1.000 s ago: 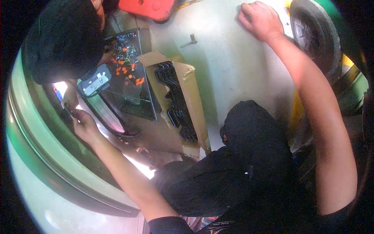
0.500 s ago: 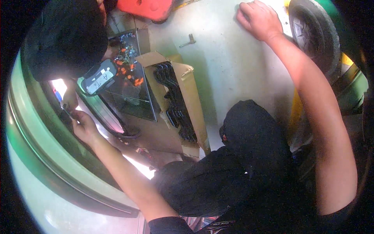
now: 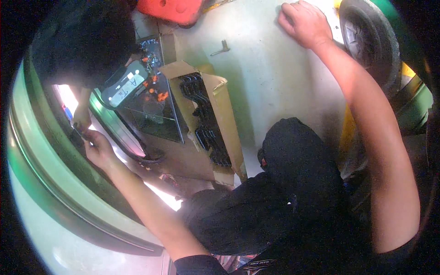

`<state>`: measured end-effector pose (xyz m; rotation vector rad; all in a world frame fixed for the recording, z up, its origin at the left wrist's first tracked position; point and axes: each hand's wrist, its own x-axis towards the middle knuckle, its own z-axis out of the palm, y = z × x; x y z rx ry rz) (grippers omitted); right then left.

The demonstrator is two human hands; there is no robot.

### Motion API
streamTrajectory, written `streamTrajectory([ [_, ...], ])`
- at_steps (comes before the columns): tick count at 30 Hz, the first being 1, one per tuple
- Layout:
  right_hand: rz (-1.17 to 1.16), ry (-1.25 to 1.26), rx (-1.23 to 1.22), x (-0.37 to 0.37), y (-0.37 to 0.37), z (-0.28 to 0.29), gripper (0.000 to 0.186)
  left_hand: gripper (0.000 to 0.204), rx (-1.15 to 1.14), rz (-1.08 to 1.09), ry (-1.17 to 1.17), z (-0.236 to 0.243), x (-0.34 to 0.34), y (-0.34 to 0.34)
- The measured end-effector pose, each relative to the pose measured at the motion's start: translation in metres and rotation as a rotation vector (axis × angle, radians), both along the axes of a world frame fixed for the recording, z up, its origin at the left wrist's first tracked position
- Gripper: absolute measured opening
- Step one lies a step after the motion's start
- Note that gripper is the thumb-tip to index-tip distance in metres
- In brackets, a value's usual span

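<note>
In the head view, my left hand (image 3: 98, 150) pinches one thin stick (image 3: 81, 132) (too blurry to say what kind). The stick pokes up and left from my fingertips, its long side slanting that way, near another person's hand (image 3: 83, 115). My right hand (image 3: 308, 26) is far off, fingers curled, nothing seen inside. I count one box (image 3: 231, 123), one wheel (image 3: 366, 48), one floor tool (image 3: 224, 46); orange bits (image 3: 162, 96), too jumbled to count.

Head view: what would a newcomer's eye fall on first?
Probably the open cardboard box of curved black parts, near the centre. Then the bright orange pieces on the dark panel left of it, and the red object at the upper edge, left of the right hand.
</note>
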<state>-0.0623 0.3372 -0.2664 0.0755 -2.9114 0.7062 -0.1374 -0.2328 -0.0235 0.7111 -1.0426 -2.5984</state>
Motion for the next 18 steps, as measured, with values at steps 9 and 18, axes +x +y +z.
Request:
streamTrajectory([
  [9, -0.003, 0.040, -0.013, -0.001, -0.005, -0.009, 0.013, 0.025, -0.008, -0.018, -0.001, 0.002, 0.000, 0.007],
  [18, 0.002, 0.063, -0.014, -0.002, -0.004, -0.004, 0.013, 0.023, -0.063, -0.015, -0.022, 0.008, -0.003, -0.007],
])
